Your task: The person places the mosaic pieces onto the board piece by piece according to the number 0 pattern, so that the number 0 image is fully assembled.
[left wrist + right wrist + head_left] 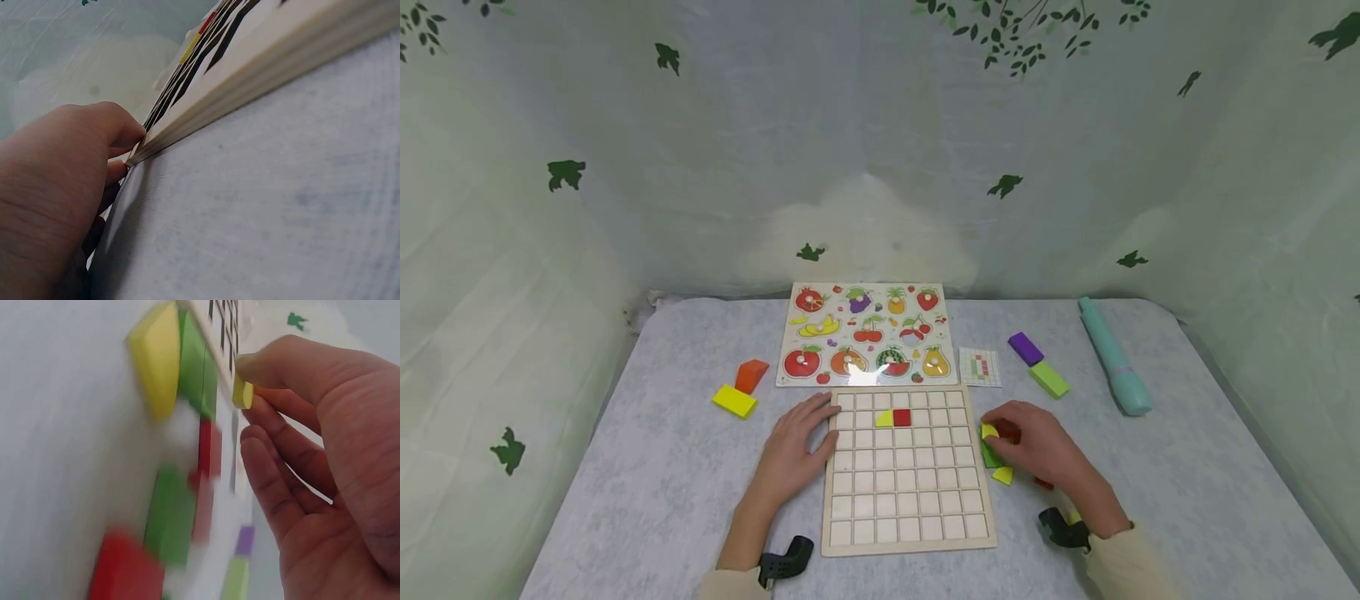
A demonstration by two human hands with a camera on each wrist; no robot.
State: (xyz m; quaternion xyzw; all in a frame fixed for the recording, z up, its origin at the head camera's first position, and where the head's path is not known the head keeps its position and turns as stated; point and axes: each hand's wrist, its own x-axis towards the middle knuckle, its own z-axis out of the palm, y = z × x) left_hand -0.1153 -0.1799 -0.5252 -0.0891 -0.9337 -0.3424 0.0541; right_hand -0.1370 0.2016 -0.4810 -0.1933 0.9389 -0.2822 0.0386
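Note:
A wooden grid board [906,481] lies in front of the person, with a yellow curved piece [884,419] and a red square [902,418] side by side in its second row. Along the board's left edge rests the left hand [793,446], thumb and fingertips touching the wood. Just off the right edge, the right hand [1033,437] pinches a small yellow block [242,394] between thumb and fingers. Beneath and around that hand lie a green block [991,456], another yellow piece [1002,476] and red blocks [125,565], partly hidden in the head view.
Behind the board lies a fruit puzzle [868,333], with a small pattern card [980,367] beside it. Orange [750,377] and yellow [734,402] blocks sit at left; purple [1026,348] and light green [1048,380] ones at right. A teal cylindrical object [1115,358] lies far right.

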